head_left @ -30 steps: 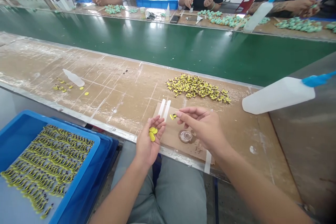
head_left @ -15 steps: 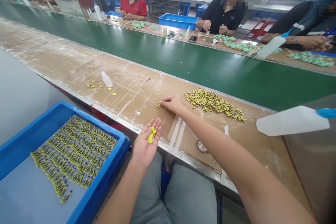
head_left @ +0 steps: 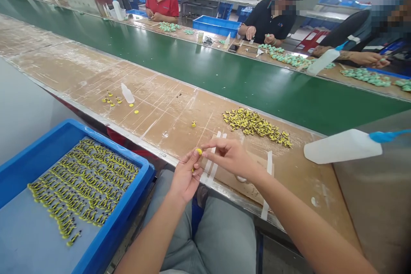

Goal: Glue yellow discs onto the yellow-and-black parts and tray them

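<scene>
My left hand [head_left: 187, 175] is closed, its thumb pressing a small yellow disc [head_left: 199, 151] against the fingers. More yellow shows between the lower fingers, mostly hidden. From the right, my right hand [head_left: 233, 159] meets it, thumb and forefinger drawn together at the disc's edge; whether they grip anything is hidden. Just beyond both hands, a small yellow-and-black piece [head_left: 194, 123] stands on a yellow disc base on the brown table [head_left: 167, 107]. A heap of yellow-and-black pieces [head_left: 257, 126] lies further right.
Left of my legs, a blue crate [head_left: 75, 126] holds rows of the pieces. A small white bottle [head_left: 127, 93] lies among loose discs and pieces. At right is a large white bottle [head_left: 343, 146] with a blue tip. Across the green belt [head_left: 180, 62], several people work.
My right hand has left the small piece on the table and come back to my left hand. The left hand has gone from an open palm of discs to closed, one disc at its fingertips.
</scene>
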`<state>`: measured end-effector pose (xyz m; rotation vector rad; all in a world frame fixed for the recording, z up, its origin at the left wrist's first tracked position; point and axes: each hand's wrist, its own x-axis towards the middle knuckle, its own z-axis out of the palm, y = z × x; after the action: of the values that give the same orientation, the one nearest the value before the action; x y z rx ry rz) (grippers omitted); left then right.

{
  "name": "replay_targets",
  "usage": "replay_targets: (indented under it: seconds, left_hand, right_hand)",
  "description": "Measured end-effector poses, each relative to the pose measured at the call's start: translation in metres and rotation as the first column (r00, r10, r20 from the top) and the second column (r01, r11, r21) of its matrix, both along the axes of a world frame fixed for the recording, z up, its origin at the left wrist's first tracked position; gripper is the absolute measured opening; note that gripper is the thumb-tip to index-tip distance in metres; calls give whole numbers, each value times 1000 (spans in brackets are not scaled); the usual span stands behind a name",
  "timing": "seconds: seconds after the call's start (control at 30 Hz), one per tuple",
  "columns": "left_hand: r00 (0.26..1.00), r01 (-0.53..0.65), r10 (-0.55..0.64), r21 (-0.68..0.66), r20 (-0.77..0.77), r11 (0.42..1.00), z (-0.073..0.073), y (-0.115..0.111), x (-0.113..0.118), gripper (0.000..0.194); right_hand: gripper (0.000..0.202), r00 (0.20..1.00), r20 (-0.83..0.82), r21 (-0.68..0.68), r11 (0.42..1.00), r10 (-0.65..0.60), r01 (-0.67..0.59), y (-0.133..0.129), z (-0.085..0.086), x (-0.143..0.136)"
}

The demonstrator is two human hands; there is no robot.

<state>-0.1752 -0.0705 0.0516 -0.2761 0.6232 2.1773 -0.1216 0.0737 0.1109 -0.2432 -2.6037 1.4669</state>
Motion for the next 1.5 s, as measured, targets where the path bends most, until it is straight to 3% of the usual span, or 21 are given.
replay_targets:
  seconds: [0.13,0.27,0.4,0.53,0.6,0.7,0.8,0.9,1.07,1.17,1.3,1.37,1.5]
  left_hand:
    - [990,71,-78,-66,-118,995,1,8,14,23]
    - [959,187,-208,-123,-194,975,7,0,32,21]
    - [933,291,-318,-167,-168,942,6,-17,52,19]
    - [901,408,-425,-169,-82,897,-5,-26,70,17]
    - [871,475,-488,-161,-52,865,-10,-28,77,15]
    - [826,549,-562,-160,-45,820,-13,-29,82,18]
    - [808,550,-580,-222,-103,805,-11,-27,86,22]
    - [808,479,-559,-345,-187,807,-10,-25,91,23]
    - [761,371,-564,-499,-320,783,-14,-25,97,24]
    - [701,282,-553,-536,-451,795,-9,-28,98,20]
    - [596,193,-538,-544,-596,817,0,-30,94,14]
    - [574,183,-552,-562,-605,806,0,-29,93,14]
    - [626,215,-553,-559,-550,800,-7,-27,91,14]
  right_hand:
    - [24,994,-86,77,995,70,-64,2,8,21]
    - [18,984,-158,178,982,84,-55,4,1,46]
    - [22,961,-259,312,950,94,-9,-11,-13,85]
    - [30,950,-311,418,899,9,129,-34,-20,123]
    - [32,954,-299,430,893,1,134,-41,-21,136]
    - [35,951,-310,336,935,1,108,-44,-25,148]
    - [36,932,-356,88,990,-72,109,-42,-35,154]
    - [34,912,-354,-70,978,-207,195,-43,-46,158]
    - [29,883,-325,-163,940,-339,300,-47,-56,166]
    - [20,883,-209,-374,868,-421,326,-50,-57,167]
    - [15,854,44,-679,612,-518,406,-56,-58,166]
    - [17,827,127,-713,529,-548,460,-60,-60,165]
    - [20,765,142,-716,469,-628,518,-67,-62,161]
